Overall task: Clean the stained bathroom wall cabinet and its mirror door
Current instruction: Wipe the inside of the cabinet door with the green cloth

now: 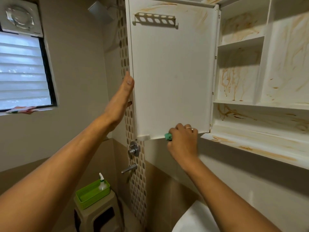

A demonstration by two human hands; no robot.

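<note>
The white wall cabinet (260, 104) hangs open at upper right, its shelves and back streaked with orange-brown stains. Its door (172, 72) swings out toward me, inner white face showing, with stains near the top around a slotted holder (155, 19). The mirror side is hidden. My left hand (120, 101) grips the door's free left edge, thumb in front, fingers behind. My right hand (183, 141) is closed on a green cloth (168, 136) pressed against the door's bottom edge.
A green basket (92, 193) with a spray bottle (102, 182) rests on a plastic stool (98, 215) below. Metal tap fittings (133, 150) stick out of the tiled strip under the door. A white basin (197, 218) lies at the bottom, a louvred window (23, 72) at left.
</note>
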